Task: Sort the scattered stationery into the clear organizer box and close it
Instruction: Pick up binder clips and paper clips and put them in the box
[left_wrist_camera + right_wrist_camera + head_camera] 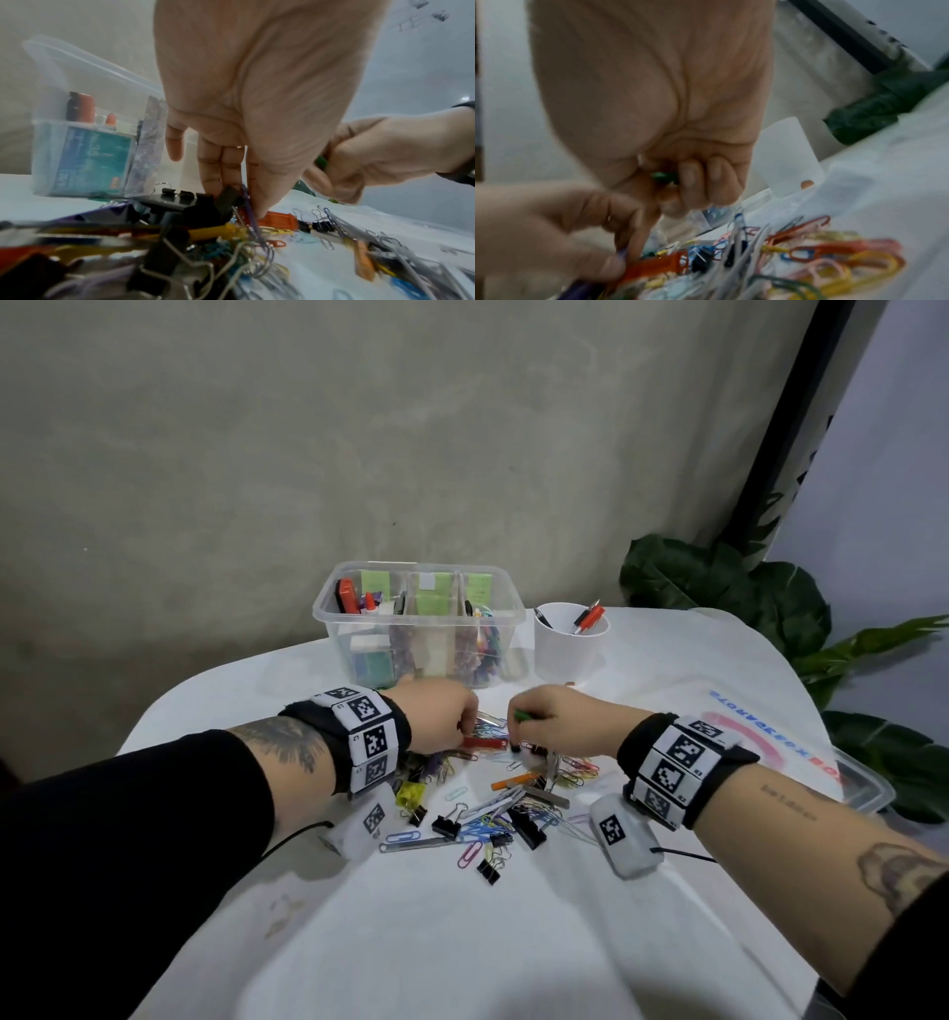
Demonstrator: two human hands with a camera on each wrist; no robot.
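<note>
The left hand [436, 716] pinches a purple clip [248, 205] from the pile of clips [493, 809] on the table [462, 942], the right hand [554, 721] is curled round a green thing [524, 714], and the box [418, 621] stands open just behind.

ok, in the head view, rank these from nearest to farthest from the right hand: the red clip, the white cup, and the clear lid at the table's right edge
1. Red clip: just left of the right hand, by its fingers.
2. White cup: behind the hand, beside the organizer box.
3. Clear lid: far right, at the table edge.
</note>
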